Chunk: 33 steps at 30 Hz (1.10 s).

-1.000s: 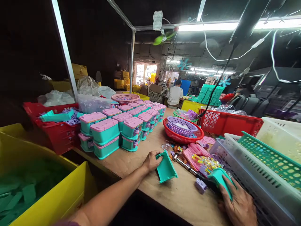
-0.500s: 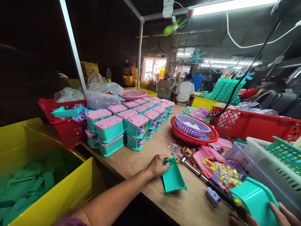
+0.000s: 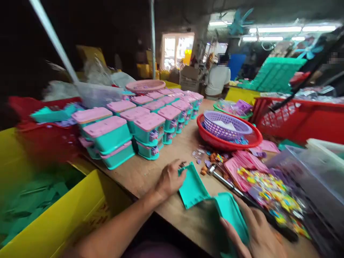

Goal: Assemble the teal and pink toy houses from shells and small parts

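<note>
My left hand [image 3: 170,180] has its fingers closed on the upper left edge of a shallow teal plastic panel [image 3: 193,188] with raised rims, which lies on the table. My right hand [image 3: 254,229] grips a teal plastic box [image 3: 232,213] tilted on its side. The box's near corner sits right beside the panel's lower right corner; whether they touch I cannot tell. Beyond my left hand stand stacked teal boxes with pink lids [image 3: 107,127]. A black-and-chrome rod [image 3: 228,184] lies to the right, next to small brown and purple pieces.
Left of the table, a yellow bin [image 3: 77,208] holds teal parts, with a red crate [image 3: 48,138] behind it. A red basket [image 3: 201,132] carries a purple basket [image 3: 228,123]. Pink pieces and colourful packets [image 3: 271,190] lie at right. A person in white [image 3: 218,80] is farther back.
My right hand has brought the teal box leftward, up to the panel. My left hand still holds the panel. The purple block near the rod is out of sight, and the view has shifted.
</note>
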Tool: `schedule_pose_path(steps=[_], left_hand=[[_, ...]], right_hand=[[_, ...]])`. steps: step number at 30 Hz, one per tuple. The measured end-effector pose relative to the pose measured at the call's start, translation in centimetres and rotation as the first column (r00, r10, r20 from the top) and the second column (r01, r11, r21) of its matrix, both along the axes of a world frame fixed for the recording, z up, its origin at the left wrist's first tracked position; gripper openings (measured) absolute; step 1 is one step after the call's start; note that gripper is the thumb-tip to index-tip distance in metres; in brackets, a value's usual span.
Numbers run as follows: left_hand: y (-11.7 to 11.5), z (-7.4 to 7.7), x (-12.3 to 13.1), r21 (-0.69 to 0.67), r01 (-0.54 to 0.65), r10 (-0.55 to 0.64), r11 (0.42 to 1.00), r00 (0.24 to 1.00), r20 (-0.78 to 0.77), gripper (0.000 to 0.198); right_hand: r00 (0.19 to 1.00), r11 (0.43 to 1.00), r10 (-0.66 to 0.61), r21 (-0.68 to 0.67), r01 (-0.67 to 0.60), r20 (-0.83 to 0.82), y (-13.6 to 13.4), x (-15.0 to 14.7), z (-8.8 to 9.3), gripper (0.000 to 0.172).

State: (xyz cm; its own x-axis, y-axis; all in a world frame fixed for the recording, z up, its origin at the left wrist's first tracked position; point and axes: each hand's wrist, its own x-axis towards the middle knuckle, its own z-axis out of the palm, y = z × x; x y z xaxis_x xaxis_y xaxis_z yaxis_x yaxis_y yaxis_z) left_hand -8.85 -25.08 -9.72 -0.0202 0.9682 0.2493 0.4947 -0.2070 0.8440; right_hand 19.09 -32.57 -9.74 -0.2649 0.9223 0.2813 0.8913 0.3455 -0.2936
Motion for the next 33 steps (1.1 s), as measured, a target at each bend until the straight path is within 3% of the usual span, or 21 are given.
schedule_pose_path(steps=[2,4,7,9,11,13,16,18,20,23,26,29,31,33], left_hand=[[0.2,0.3,-0.9,-0.063,0.027,-0.023,0.998,0.998,0.067,0.037],[0.5,0.8,-1.7,-0.135,0.101,-0.082,0.986,0.987,0.138,0.041],[0.5,2.1,-2.4,-0.237,0.276,-0.194,0.932,0.928,0.316,0.054],[0.0,3.2,-2.5,-0.267,0.421,-0.301,0.867,0.869,0.393,0.069],[-0.6,3.8,-2.3,-0.264,0.531,-0.419,0.805,0.825,0.380,0.084],[-1.2,3.7,-1.8,-0.215,0.572,-0.510,0.792,0.813,0.282,0.094],[-1.8,2.5,-1.0,-0.045,0.598,-0.599,0.800,0.800,-0.025,0.117],[-2.0,1.7,-0.4,0.064,0.632,-0.600,0.772,0.760,-0.250,0.128],[-2.1,1.2,0.0,0.134,0.631,-0.550,0.764,0.746,-0.374,0.125],[-1.9,1.5,0.1,0.130,0.573,-0.507,0.809,0.792,-0.339,0.106],[-1.6,2.0,0.2,0.060,0.542,-0.515,0.838,0.823,-0.239,0.080],[-1.4,2.2,0.7,0.134,0.504,-0.442,0.853,0.836,-0.326,0.078],[-1.3,1.9,1.2,0.244,0.538,-0.390,0.807,0.795,-0.465,0.086],[-1.2,1.5,1.5,0.281,0.650,-0.410,0.707,0.699,-0.586,0.095]], right_hand=[[0.999,0.999,-0.021,-0.030,0.022,0.032,0.1,-0.9,2.2,0.064],[0.986,0.987,0.150,-0.064,-0.146,0.068,0.6,-0.9,4.1,0.088],[0.898,0.882,0.435,-0.234,-0.410,0.065,1.2,-0.6,6.0,0.118],[0.882,0.839,0.470,-0.327,-0.435,0.035,1.3,-1.0,6.6,0.115],[0.912,0.862,0.410,-0.335,-0.380,0.021,1.2,-1.8,6.5,0.102],[0.945,0.900,0.327,-0.307,-0.309,0.008,1.0,-2.7,6.1,0.092],[0.980,0.948,0.196,-0.251,-0.195,-0.021,0.4,-3.7,5.2,0.087],[0.989,0.958,0.146,-0.242,-0.151,-0.037,0.2,-3.9,4.9,0.087],[0.986,0.950,0.161,-0.265,-0.166,-0.040,0.1,-3.4,5.0,0.097],[0.964,0.912,0.264,-0.315,-0.263,-0.041,0.4,-2.1,5.5,0.112],[0.943,0.888,0.321,-0.318,-0.331,-0.083,0.9,-1.3,5.7,0.101],[0.953,0.917,0.277,-0.263,-0.300,-0.124,1.3,-1.7,5.4,0.094],[0.953,0.930,0.257,-0.230,-0.288,-0.158,1.5,-2.3,5.0,0.095],[0.938,0.926,0.273,-0.206,-0.316,-0.214,1.6,-2.8,4.6,0.093]])
